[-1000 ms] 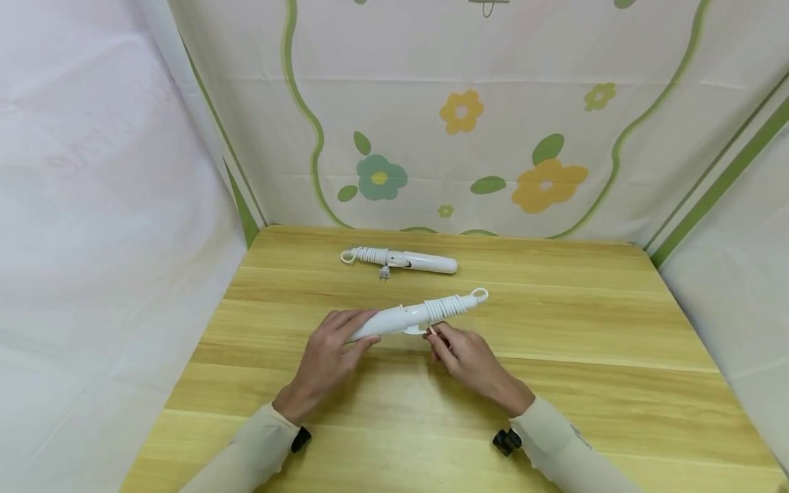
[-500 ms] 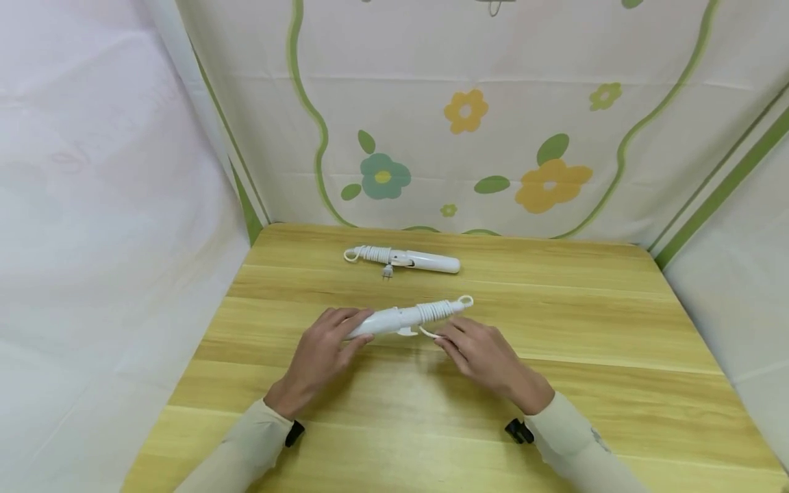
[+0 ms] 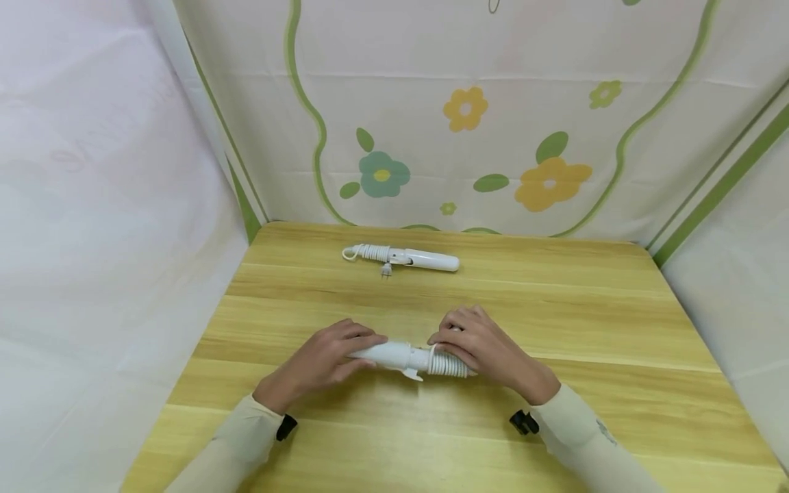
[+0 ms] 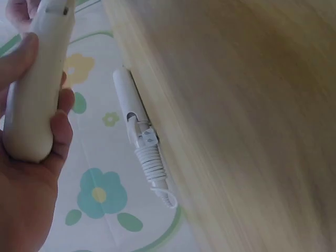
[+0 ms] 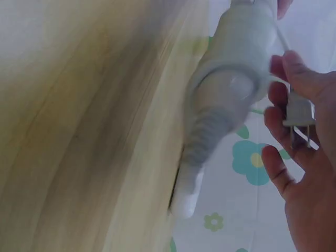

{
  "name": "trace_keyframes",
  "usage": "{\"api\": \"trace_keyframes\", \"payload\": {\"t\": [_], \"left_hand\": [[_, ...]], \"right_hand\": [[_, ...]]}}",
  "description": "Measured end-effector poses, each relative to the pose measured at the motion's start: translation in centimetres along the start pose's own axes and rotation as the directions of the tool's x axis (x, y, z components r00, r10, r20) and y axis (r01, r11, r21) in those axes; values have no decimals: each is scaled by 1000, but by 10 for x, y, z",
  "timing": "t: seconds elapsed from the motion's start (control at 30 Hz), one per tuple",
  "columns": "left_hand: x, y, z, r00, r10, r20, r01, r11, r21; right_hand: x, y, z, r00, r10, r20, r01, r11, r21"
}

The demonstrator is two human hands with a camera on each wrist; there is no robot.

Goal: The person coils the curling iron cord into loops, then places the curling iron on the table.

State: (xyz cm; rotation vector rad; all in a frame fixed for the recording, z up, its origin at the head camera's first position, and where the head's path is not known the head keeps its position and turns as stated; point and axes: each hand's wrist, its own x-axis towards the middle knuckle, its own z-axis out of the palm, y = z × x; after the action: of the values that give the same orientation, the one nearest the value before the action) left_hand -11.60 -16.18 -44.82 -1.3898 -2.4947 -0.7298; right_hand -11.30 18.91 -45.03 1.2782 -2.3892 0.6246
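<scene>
My left hand (image 3: 327, 356) grips the smooth thick end of a white, wand-shaped appliance (image 3: 394, 355), which looks like a curling iron. A small lever sticks out from its middle, and white cord (image 3: 448, 364) is wound round its other end. Over that wound end is my right hand (image 3: 490, 349). In the right wrist view, thumb and fingers pinch the loose cord beside the two-pin plug (image 5: 299, 111). The left wrist view shows the thick rounded end (image 4: 34, 126) resting in the left palm. The right hand partly hides the cord loop at the tip.
A second, similar white appliance (image 3: 431, 260) lies near the back of the wooden table (image 3: 585, 301), its cord wound and its plug (image 3: 386, 270) pointing forward. Behind the table hangs a flower-patterned cloth (image 3: 394, 103). White cloth also closes off both sides.
The right hand has drawn the loose cord outward, then up over the wound end. The held appliance has come nearer the person, and its wound end has tipped from upper right to slightly lower right.
</scene>
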Motion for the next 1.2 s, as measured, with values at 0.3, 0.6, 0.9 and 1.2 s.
{"api": "trace_keyframes", "payload": {"t": [0.3,0.6,0.9,1.2], "left_hand": [[-5,-6,0,997,-21,80,46,947,-317],[-6,-11,9,994,-84,65,106,836,-539],[-5,-8,12,965,-251,73,241,747,-620],[-6,-4,18,936,-343,77,313,714,-626]], "right_hand": [[-3,3,5,992,-34,125,-12,935,355],[-3,5,15,998,-5,66,-38,772,635],[-3,-6,24,986,139,-96,-47,772,633],[-7,-13,29,973,232,17,-178,693,699]]}}
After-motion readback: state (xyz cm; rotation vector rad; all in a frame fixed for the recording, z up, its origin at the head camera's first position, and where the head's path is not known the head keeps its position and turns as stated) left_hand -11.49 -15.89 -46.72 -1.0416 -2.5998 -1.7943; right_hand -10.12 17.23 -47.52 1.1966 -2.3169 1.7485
